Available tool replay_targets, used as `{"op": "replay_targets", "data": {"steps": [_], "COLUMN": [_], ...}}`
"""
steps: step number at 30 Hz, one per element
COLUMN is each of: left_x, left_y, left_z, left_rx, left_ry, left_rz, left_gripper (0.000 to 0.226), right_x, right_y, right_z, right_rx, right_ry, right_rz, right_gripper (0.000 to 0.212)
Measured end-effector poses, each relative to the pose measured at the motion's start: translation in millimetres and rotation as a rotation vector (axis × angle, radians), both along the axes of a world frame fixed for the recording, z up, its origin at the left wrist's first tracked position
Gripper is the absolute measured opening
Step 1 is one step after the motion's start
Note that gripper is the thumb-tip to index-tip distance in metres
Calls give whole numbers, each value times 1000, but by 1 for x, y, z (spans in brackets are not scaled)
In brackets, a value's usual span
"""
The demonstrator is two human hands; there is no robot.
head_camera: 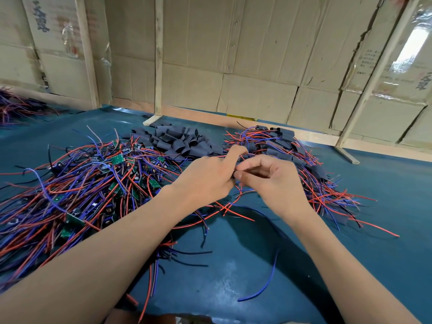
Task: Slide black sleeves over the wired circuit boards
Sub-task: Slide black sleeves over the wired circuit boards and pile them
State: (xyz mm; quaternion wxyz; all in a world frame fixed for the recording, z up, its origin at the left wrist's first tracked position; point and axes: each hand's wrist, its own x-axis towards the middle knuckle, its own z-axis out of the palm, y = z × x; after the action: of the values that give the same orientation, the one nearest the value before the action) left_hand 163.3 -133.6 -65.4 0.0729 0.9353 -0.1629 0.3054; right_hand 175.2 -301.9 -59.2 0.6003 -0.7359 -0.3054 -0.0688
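Loose blue wire [261, 291] is seen on the table [233, 265]; beyond, something small and hidden is pinched by left hand [208, 176] and right hand [271, 181] fingers; black sleeves [180, 139] are piled behind.

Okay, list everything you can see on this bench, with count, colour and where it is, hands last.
Pile of bare green circuit boards with wires: one, red, blue, black, left.
Heap of empty black sleeves: one, far centre.
Pile of sleeved boards with wires: one, right.
Loose blue wire: one, near centre.
Teal table mat: one, beneath everything.
Cardboard wall with wooden posts: behind.
Second wire pile: far left.
Left hand: centre, pinching wires.
Right hand: fingers curled, meeting the left.
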Motion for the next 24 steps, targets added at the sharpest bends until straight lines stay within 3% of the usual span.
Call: {"op": "replay_targets", "data": {"steps": [5,11,14,18,21,24], "left_x": [2,2,2,3,6,6], "left_y": [-1,-3,-4,-3,-2,-5], "left_z": [-3,-6,-7,-11,-13,-14], "left_rx": [-97,-315,-393,-407,-367,-343], "left_ry": [46,81,111,126,106,114], "left_rz": [-27,-197,-228,-211,-200,-258], "left_gripper": [60,55,54,55,63,84], "right_x": [-3,-9,-9,-8,-10,-7], "right_y": [2,6,7,4,6,6], "right_z": [-4,-6,-6,-4,-4,-4], "right_rx": [-69,-86,-67,-69,-177,-260], "right_ry": [-116,-313,-254,-156,-234,-333], "right_rz": [19,-113,-87,-3,-27,-132], "right_gripper": [26,32,32,30,41,29]}}
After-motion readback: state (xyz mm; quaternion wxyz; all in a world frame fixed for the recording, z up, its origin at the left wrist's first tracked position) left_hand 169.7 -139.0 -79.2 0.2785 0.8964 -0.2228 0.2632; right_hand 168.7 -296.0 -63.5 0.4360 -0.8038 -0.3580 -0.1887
